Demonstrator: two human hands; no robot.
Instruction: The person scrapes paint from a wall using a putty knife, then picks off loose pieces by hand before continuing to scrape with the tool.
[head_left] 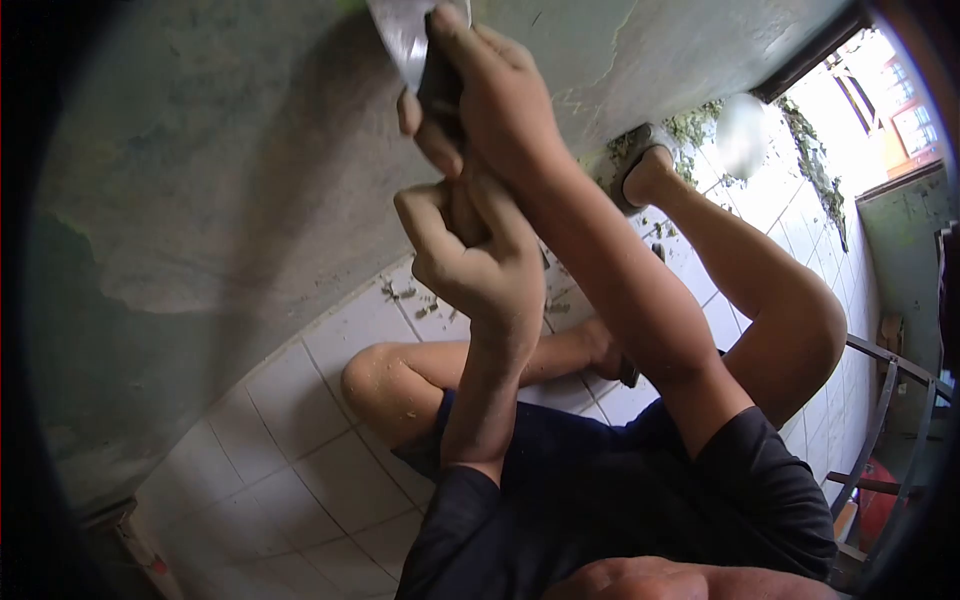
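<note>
Right hand: the right hand point(480, 90), top centre of the frame, is closed tight around the dark handle of a scraper point(415, 50), fingers wrapped over it and thumb on the near side.
Scraper: its pale metal blade pokes out of the fist toward the top edge of the frame and lies against the wall point(210, 190); only part of the blade shows, the rest being cut off by the frame.
Left hand: the left hand point(470, 255), just below the right one at centre, is curled into a loose fist, knuckles toward the wall; it presses against the right wrist, and whether it holds anything cannot be told.
Wall: grey-green and mottled, filling the upper left and centre, with a paler scraped patch across the middle left.
Floor: white floor tiles point(320, 470) run from lower left to upper right, sprinkled with flakes and green debris point(700, 130) near the foot of the wall.
Body: the person sits on the tiles in a dark shirt, one knee point(375, 385) at lower centre, the other leg bent up at right with a sandalled foot point(640, 165) against the wall.
Right edge: a metal frame point(890, 400) and something red beside it.
Writing: no brand, label or lettering can be read anywhere.
</note>
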